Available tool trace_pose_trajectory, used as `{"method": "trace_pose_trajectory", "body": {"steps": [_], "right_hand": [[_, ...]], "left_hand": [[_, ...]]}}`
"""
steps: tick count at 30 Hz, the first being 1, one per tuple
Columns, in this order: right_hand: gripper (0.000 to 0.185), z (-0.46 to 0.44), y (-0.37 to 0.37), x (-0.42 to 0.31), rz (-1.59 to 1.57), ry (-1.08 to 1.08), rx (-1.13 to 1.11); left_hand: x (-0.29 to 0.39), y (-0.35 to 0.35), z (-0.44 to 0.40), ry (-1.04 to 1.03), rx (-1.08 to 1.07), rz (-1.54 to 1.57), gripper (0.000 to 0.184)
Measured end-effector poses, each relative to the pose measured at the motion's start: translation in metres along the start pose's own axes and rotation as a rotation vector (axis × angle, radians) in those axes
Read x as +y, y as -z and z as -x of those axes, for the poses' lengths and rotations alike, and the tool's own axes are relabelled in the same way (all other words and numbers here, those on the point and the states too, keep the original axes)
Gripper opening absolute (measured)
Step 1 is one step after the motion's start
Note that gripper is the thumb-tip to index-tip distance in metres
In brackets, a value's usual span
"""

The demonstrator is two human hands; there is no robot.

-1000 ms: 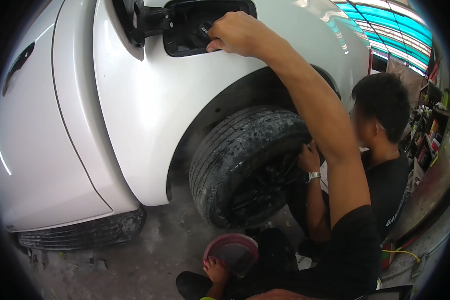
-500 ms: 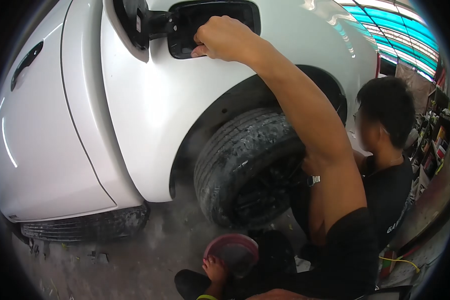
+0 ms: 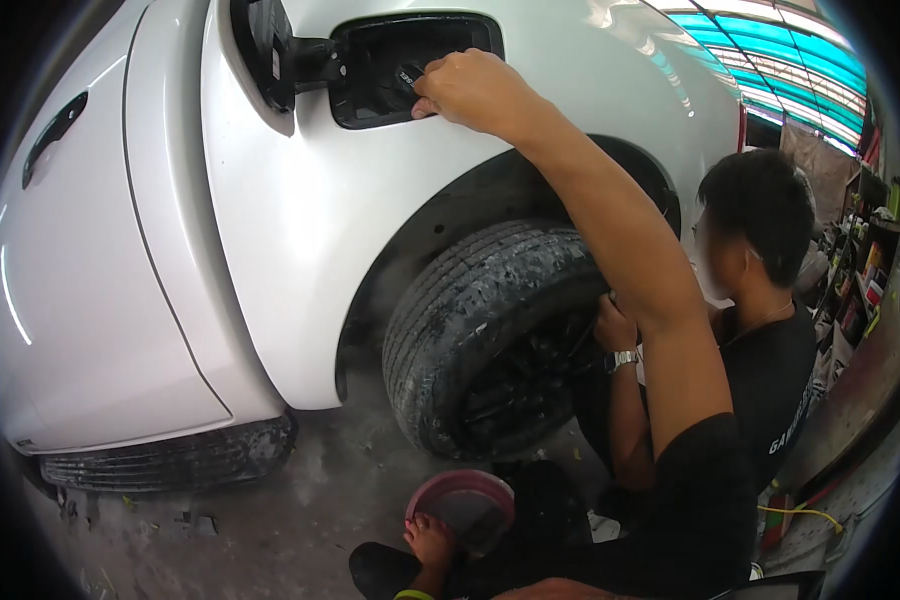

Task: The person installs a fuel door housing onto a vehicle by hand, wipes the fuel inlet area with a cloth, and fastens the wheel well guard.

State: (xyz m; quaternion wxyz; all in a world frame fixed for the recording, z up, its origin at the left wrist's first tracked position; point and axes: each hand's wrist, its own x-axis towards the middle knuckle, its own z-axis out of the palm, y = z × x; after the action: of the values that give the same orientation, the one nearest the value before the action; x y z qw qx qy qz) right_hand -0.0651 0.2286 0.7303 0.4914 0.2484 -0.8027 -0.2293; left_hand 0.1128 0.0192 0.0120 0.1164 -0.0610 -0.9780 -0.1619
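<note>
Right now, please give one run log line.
right hand: at fuel recess | left hand: at basin rim | co-worker: beside wheel

Pale letters (image 3: 407, 76) are reading "SEL" on the black, round plastic cap (image 3: 398, 88) inside the black fuel-filler recess (image 3: 350, 106) of the glossy white car (image 3: 290, 220); the bare right hand (image 3: 468, 92) is covering part of the cap beside them. White capitals (image 3: 778, 440) on the black cloth shirt (image 3: 760, 370) of the nearby person (image 3: 760, 215) are beginning with "GA", the remainder blurring. A small white label (image 3: 276, 45) inside the open, black-lined fuel flap (image 3: 258, 55) and a tiny dark badge (image 3: 24, 442) low on the white door (image 3: 100, 300) are showing too small to read.
</note>
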Motion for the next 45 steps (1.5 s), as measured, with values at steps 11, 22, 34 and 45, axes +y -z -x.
{"method": "trace_pose_trajectory", "body": {"steps": [11, 22, 34, 45], "right_hand": [[0.026, 0.008, -0.004, 0.019, -0.022, 0.014, 0.059], [0.029, 0.008, -0.001, 0.016, 0.020, 0.075, 0.045], [0.034, 0.002, 0.009, 0.006, 0.074, 0.017, -0.061], [0.035, 0.011, 0.005, 0.013, 0.061, -0.023, 0.013]], "left_hand": [[0.001, 0.005, -0.001, 0.017, -0.017, 0.025, 0.044], [0.000, 0.003, -0.001, -0.002, -0.042, -0.009, 0.047], [0.003, 0.003, -0.002, 0.034, -0.079, 0.032, 0.047], [-0.001, 0.001, 0.002, -0.006, -0.026, -0.002, 0.046]]}}
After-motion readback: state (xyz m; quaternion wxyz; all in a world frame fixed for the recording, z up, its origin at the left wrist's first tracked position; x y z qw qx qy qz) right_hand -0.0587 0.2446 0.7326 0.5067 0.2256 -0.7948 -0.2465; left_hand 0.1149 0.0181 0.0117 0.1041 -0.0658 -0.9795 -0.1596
